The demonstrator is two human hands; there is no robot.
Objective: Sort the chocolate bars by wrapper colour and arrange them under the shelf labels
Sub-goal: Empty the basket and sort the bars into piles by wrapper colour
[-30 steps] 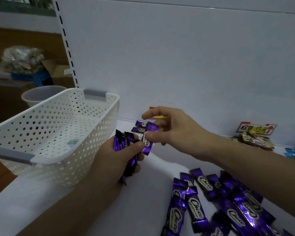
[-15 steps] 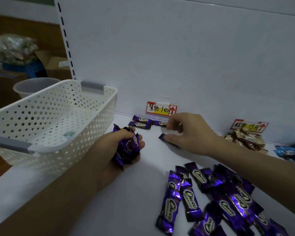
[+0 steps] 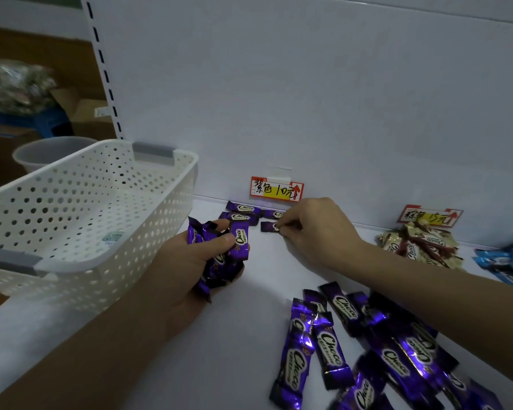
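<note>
My left hand (image 3: 187, 270) grips a bunch of purple chocolate bars (image 3: 219, 250) above the white shelf (image 3: 243, 335). My right hand (image 3: 317, 232) reaches to the back of the shelf and pinches one purple bar (image 3: 267, 226) that lies flat on it. Three more purple bars (image 3: 243, 213) lie in a row behind it, under the purple label (image 3: 276, 189). A loose heap of purple bars (image 3: 367, 344) lies at the front right, partly under my right forearm.
An empty white perforated basket (image 3: 71, 208) stands on the shelf at the left. Brown and cream bars (image 3: 421, 247) lie under a second label (image 3: 430, 216), with blue bars (image 3: 507, 261) at the far right. A grey tub (image 3: 51, 150) stands beyond the basket.
My right hand took one purple bar from the bunch in my left hand, carried it to the back of the shelf and set it down by the row under the purple label.
</note>
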